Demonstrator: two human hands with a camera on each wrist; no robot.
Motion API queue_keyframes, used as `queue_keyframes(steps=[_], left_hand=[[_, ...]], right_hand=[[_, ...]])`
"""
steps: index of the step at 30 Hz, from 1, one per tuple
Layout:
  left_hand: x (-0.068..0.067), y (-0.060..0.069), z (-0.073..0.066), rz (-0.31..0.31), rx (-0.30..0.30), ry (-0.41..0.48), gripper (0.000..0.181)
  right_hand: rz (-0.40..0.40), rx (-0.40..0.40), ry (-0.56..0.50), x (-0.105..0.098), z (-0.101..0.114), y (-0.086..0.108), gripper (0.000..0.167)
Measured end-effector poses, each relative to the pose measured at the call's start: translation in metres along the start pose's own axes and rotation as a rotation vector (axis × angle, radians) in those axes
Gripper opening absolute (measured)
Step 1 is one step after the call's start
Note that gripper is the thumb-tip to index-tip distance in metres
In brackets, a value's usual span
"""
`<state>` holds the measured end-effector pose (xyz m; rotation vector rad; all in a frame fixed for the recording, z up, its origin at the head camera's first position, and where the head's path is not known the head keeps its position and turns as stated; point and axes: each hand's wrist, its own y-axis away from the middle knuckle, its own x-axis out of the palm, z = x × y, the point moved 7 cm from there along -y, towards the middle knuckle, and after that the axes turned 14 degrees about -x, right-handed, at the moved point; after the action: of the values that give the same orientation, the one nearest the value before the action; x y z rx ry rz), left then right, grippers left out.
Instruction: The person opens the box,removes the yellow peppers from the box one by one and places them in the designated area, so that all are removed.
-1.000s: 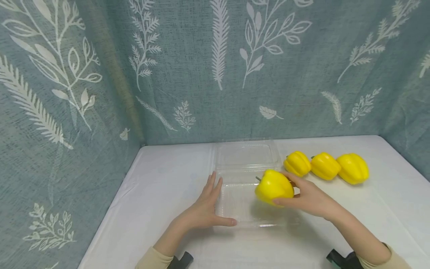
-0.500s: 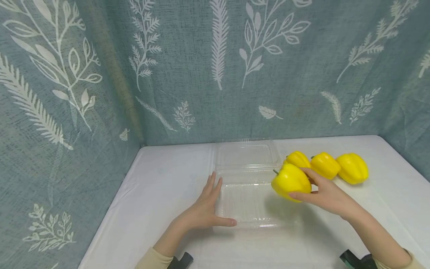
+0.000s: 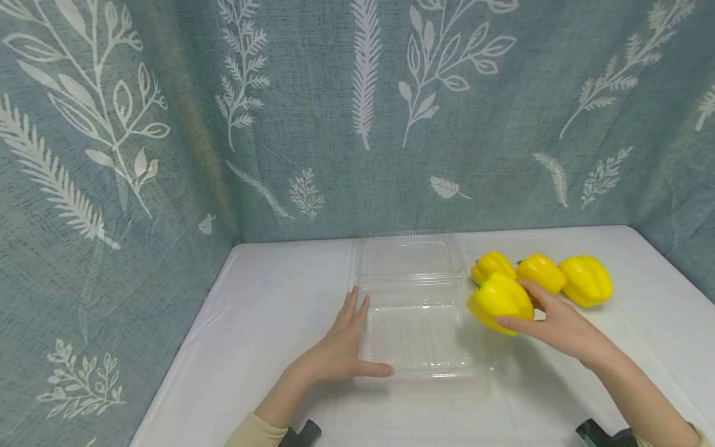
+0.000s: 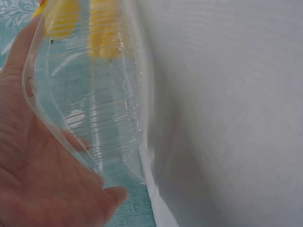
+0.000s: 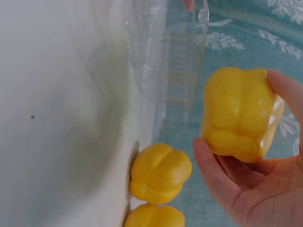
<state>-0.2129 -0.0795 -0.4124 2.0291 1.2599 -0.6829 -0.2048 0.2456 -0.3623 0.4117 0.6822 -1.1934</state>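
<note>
A yellow bell pepper (image 3: pixel 499 303) is gripped between the thumb and fingers of my right hand (image 3: pixel 561 323), raised over the right edge of a clear plastic container (image 3: pixel 416 335). The right wrist view shows this bell pepper (image 5: pixel 236 111) lifted off the table, its lobed end toward the camera. My left hand (image 3: pixel 343 347) rests with spread, straight fingers against the container's left side. In the left wrist view the clear container (image 4: pixel 94 94) stands beside that hand (image 4: pixel 52 165). The container's hinged lid (image 3: pixel 410 257) lies folded back behind it.
Three more yellow bell peppers sit in a row at the back right: a left one (image 3: pixel 493 267), a middle one (image 3: pixel 540 273) and a right one (image 3: pixel 586 280). A blue-green leaf-patterned curtain (image 3: pixel 313 124) hangs behind the white table (image 3: pixel 279 279).
My right hand has carried the bell pepper rightward, from above the container's interior to its right edge, close to the row. The left hand and container have stayed put.
</note>
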Motion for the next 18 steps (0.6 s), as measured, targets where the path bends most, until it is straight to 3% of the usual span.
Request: queue_keyframes(steps=[10, 18], left_hand=[[0.000, 0.000, -0.001, 0.000, -0.004, -0.006, 0.127], [0.000, 0.001, -0.002, 0.000, -0.002, -0.010, 0.128]], right_hand=[[-0.006, 0.017, -0.013, -0.005, -0.011, 0.006, 0.085], [0.009, 0.086, -0.019, -0.009, -0.027, 0.012, 0.092]])
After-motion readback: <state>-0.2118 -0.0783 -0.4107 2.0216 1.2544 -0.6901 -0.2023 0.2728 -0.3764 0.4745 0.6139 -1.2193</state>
